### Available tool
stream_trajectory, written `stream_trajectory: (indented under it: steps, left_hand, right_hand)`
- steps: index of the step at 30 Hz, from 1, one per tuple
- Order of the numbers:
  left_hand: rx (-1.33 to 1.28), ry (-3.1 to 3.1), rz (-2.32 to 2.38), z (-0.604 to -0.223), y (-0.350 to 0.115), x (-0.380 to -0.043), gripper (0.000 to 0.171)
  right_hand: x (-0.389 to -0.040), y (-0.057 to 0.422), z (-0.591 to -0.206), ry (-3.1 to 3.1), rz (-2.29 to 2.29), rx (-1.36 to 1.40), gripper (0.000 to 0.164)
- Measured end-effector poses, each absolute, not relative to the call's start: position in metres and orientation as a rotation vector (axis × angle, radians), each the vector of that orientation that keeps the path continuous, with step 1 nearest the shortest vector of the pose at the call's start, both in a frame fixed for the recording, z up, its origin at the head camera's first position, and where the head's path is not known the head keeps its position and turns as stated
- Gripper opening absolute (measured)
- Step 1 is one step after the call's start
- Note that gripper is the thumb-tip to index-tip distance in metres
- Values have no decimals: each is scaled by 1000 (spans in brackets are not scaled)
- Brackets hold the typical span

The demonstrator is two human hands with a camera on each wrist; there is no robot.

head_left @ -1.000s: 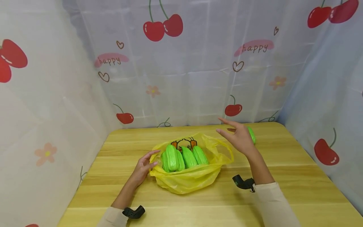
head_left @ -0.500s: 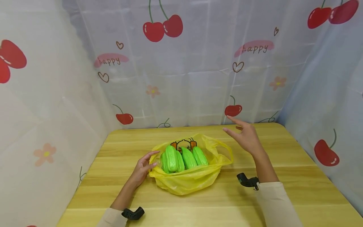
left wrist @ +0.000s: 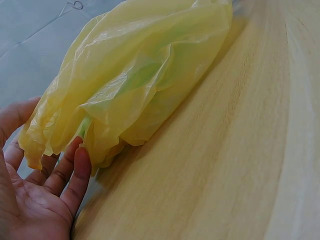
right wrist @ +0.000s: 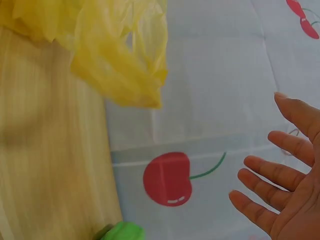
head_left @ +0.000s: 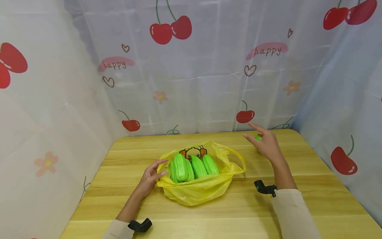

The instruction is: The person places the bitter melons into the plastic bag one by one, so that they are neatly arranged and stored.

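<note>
A yellow plastic bag (head_left: pixel 194 192) lies on the table with its mouth open. Inside sit several glossy, bright green, ridged oblong pieces (head_left: pixel 180 167). My left hand (head_left: pixel 148 179) rests at the bag's left end, thumb and forefinger apart at its rim. In the left wrist view, the fingertips (left wrist: pixel 80 150) touch the thin plastic. To the right of the bag, my right hand (head_left: pixel 267 146) hovers with fingers spread and nothing in it. Another green piece (head_left: pixel 258 137) lies past the right hand, mostly hidden by it; the right wrist view shows its end (right wrist: pixel 125 232) at the bottom edge.
The wooden table (head_left: pixel 191 225) ends at the back against a white curtain (head_left: pixel 197 93) printed with cherries and hearts. Similar curtain hangs down both sides. The bag's loop handle (head_left: pixel 238 157) sticks out to the right, toward the right hand. Each wrist wears a black camera mount (head_left: pixel 264 188).
My right hand has moved to the right, away from the bag, covering then partly uncovering the lone green piece. The left hand and the bag have stayed in place.
</note>
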State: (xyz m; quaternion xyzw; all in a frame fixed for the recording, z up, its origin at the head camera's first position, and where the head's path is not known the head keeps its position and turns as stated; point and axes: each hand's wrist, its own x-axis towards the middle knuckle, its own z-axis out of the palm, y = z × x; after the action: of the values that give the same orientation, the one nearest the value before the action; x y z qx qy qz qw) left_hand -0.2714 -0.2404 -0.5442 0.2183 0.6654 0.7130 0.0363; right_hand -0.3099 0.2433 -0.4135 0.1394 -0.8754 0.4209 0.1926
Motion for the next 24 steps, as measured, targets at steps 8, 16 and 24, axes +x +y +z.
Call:
stream_trajectory:
  steps: [8, 16, 24]
  left_hand:
    - [694, 2050, 2187, -546, -240, -272, 50]
    - [678, 2036, 2212, -543, -241, -273, 50]
    - [670, 2021, 2209, -544, -240, -273, 51]
  right_hand:
    - [-314, 260, -424, -2517, 1141, 286, 58]
    - [-323, 276, -440, -2540, 1229, 214, 62]
    - [-329, 291, -465, -2548, 1250, 147, 59]
